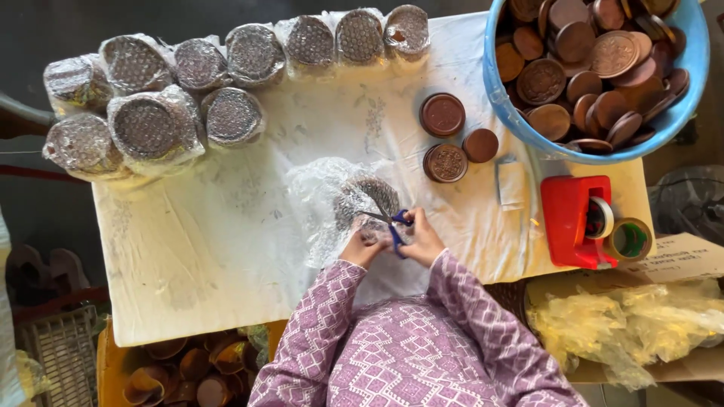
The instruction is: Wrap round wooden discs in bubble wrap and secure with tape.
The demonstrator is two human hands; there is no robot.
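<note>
My right hand (422, 240) grips blue-handled scissors (394, 222), their blades pointing left over a stack of brown discs wrapped in clear plastic film (362, 200). My left hand (363, 245) holds the near edge of that film, right beside the scissors. The bundle lies on a white cloth-covered table (219, 249). Both my sleeves are purple with a white pattern.
Several plastic-wrapped disc stacks (154, 128) line the table's far left and back. Three loose brown discs (443, 114) lie right of centre. A blue tub of discs (603, 71), a red tape dispenser (577, 221), a tape roll (628, 240) and plastic bags (633, 316) sit at right.
</note>
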